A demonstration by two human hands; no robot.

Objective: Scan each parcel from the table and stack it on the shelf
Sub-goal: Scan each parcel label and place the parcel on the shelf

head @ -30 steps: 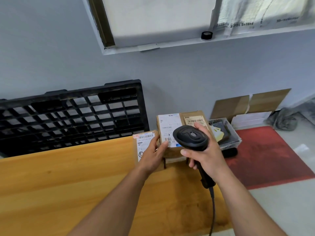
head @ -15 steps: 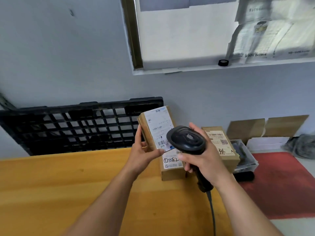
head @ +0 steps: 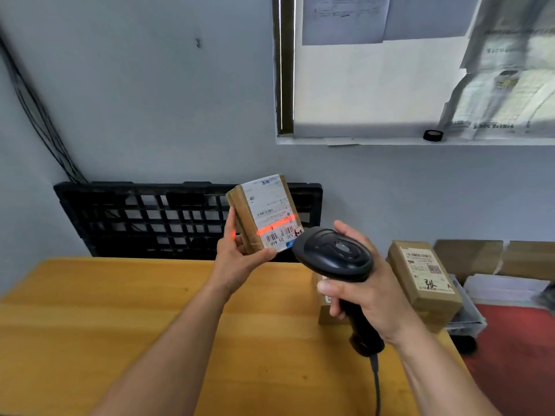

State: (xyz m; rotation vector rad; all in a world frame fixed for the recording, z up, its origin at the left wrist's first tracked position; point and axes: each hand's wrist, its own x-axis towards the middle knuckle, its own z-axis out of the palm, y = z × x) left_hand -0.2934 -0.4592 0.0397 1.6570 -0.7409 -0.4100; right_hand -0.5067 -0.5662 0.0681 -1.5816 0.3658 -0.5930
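Observation:
My left hand [head: 240, 256] grips a small brown parcel [head: 264, 214] from below, holding it tilted above the wooden table [head: 120, 325] with its white label facing me. A red scan line crosses that label just above the barcode. My right hand [head: 369, 292] grips the black barcode scanner [head: 333, 255] by its handle, its head just right of the parcel and aimed at it. Another labelled parcel [head: 423, 274] lies on the table's right end. A third parcel [head: 326, 310] is mostly hidden behind my right hand.
A black plastic pallet [head: 150, 217] leans against the grey wall behind the table. A whiteboard [head: 375, 85] with papers hangs above. Flat cardboard [head: 468, 256], a stack of white sheets and a red floor mat [head: 516, 355] lie to the right. The scanner cable [head: 377, 385] hangs down.
My left hand has lifted the parcel off the stack and raised it. The scanner has moved along to its right, and the red scan line now lights the label.

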